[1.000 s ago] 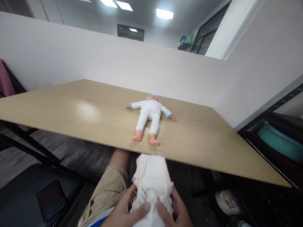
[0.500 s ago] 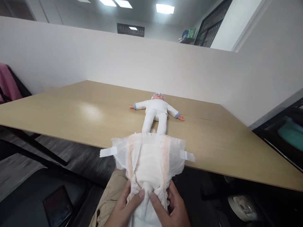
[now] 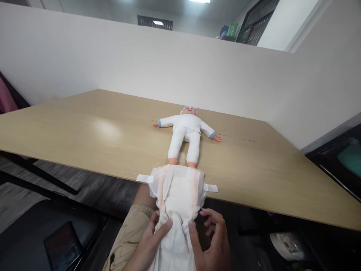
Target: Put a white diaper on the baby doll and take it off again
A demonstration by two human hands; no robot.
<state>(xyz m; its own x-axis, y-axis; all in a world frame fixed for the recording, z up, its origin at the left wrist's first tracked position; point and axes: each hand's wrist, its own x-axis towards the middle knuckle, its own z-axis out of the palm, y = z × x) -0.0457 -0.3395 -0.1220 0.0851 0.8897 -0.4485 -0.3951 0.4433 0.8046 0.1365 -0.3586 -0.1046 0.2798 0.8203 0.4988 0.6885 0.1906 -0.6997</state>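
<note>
An unfolded white diaper (image 3: 180, 194) stretches from my lap to the table's near edge, its white tape tabs spread to both sides. My left hand (image 3: 153, 235) pinches its left side, thumb on the inner padding and fingers behind. At the right side, my right hand (image 3: 210, 235) has its thumb against the diaper's ruffled edge, while its fingers stand apart from it with a gap between. Just beyond the diaper, a baby doll (image 3: 186, 130) in white clothes with blue cuffs lies on its back, arms spread and feet toward me.
The wooden table (image 3: 118, 131) runs up to a pale partition (image 3: 169, 67). Left of my legs, a dark tablet-like device (image 3: 62, 246) lies on a black chair (image 3: 25, 226). A white object (image 3: 289, 246) is below the table at right. Dark table legs stand at left.
My right hand's fingers have opened away from the diaper. The diaper's far end has drawn narrower and slightly lower, showing the doll's feet. The camera view has tilted down a little.
</note>
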